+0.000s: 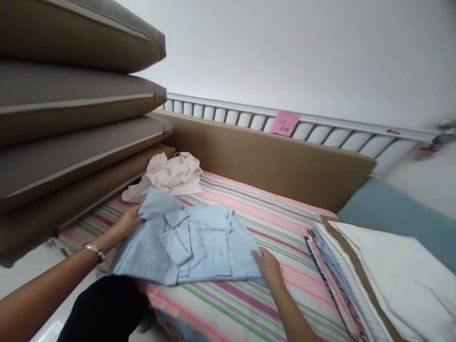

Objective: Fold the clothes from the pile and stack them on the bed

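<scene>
A light blue collared shirt (pixel 210 251) lies spread on the striped sheet (pixel 245 304), partly folded, with its collar toward the left and small buttons showing. At its upper left edge, my left hand (pixel 130 221) pinches the cloth and lifts that part a little. On the opposite side, the fingers of my right hand (pixel 267 266) close on the shirt's right edge. A crumpled off-white cloth (pixel 173 173) rests just beyond the shirt, close to my left hand but apart from it.
Thick brown cushions (pixel 81 135) are stacked at the left. A long brown cushion (pixel 263 156) leans along the radiator, where a pink note (pixel 285 123) hangs. Folded garments (pixel 335 270) and white folded cloth (pixel 402 270) lie at the right. My dark-clad knee (pixel 103 308) is at the near edge.
</scene>
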A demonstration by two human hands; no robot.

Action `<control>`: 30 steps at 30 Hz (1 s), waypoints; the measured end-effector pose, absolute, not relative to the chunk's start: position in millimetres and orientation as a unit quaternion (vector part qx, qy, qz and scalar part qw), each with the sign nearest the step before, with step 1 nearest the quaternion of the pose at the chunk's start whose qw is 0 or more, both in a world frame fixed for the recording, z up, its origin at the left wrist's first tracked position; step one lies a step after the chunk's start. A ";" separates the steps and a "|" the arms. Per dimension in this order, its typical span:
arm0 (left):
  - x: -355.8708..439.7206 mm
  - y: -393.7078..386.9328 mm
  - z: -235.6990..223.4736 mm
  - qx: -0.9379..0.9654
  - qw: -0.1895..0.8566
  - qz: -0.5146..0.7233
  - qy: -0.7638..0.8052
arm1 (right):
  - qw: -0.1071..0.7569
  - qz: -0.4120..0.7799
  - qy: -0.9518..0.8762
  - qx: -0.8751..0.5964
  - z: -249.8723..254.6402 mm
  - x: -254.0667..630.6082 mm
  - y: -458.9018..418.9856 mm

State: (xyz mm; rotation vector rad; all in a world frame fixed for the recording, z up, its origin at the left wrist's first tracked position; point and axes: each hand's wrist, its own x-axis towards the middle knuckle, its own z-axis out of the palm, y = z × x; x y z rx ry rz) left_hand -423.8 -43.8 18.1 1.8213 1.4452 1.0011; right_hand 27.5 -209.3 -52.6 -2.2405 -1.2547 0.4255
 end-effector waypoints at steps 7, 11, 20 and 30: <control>-339.4 -45.7 80.4 0.814 0.253 0.314 0.418 | 0.288 0.113 -0.435 -0.845 -39.8 75.1 -257.2; -267.9 -59.4 117.6 0.841 0.244 0.309 0.370 | 0.279 0.066 -0.369 -0.884 -19.4 117.6 -300.0; -169.6 -99.4 228.1 0.855 0.284 0.378 0.213 | 0.314 0.024 -0.230 -0.921 77.6 143.3 -395.3; -327.8 -10.3 115.3 0.790 0.359 0.306 0.392 | 0.347 0.069 -0.238 -0.904 12.4 48.9 -346.9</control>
